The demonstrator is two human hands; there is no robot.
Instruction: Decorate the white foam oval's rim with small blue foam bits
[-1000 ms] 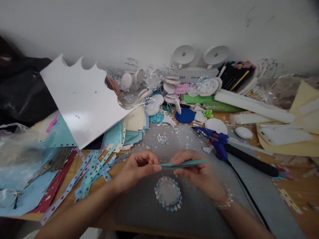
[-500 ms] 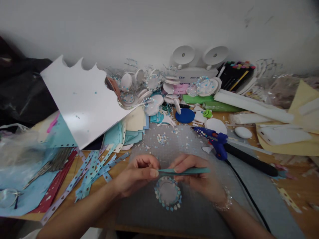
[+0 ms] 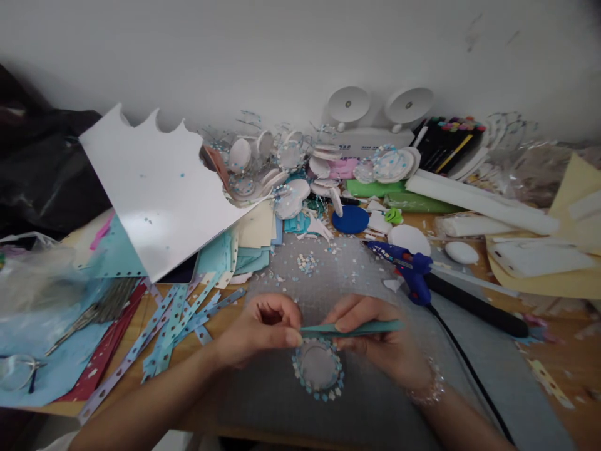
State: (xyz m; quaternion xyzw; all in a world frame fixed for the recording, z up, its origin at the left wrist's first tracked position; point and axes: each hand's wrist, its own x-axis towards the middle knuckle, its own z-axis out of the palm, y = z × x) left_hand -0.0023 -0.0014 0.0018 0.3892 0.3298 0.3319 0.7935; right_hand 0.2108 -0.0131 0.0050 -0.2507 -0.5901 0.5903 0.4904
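A narrow piece of teal paper [image 3: 382, 326], seen nearly edge-on and apparently folded, stretches between my two hands. My left hand [image 3: 270, 326] pinches its left tip between thumb and forefinger. Further along, my right hand [image 3: 370, 332] grips the paper between thumb and fingers, and the wrist wears a beaded bracelet. Just below the paper, a round disc [image 3: 318, 369] edged with small blue and white pieces lies on the grey cutting mat [image 3: 272, 401]; its upper edge is partly hidden by the paper. Small confetti pieces [image 3: 307, 263] are scattered on the mat beyond my hands.
A blue glue gun [image 3: 413, 269] with a black cord rests at right. Punched paper strips [image 3: 173, 326] and scissors [image 3: 77, 326] lie at left. A large white board [image 3: 159, 194] leans over paper sheets. Decorated white discs [image 3: 291, 197] crowd the back by the wall.
My right hand has shifted slightly right along with the teal paper, and its wrist sits a little further right. The left hand keeps its pinch almost in place.
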